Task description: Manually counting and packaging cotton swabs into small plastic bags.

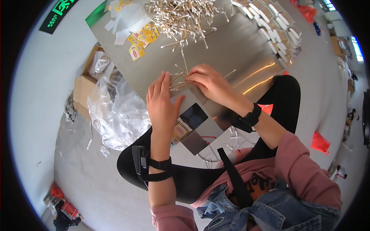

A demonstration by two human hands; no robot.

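Observation:
On the metal table, my right hand is closed in a pinch on several cotton swabs; their tips stick out to either side of the fingers. My left hand rests just left of them, fingers stretched out and thumb apart, with its fingertips beside the swab ends. Whether it touches them I cannot tell. Close to the left wrist lies a clear pack of swabs with a yellow card. Beyond both hands spreads a big loose heap of cotton swabs.
Yellow printed cards and clear plastic bags lie at the far left of the table. Rows of filled swab packs are stacked at the far right. An open carton and crumpled clear plastic sit left of the table.

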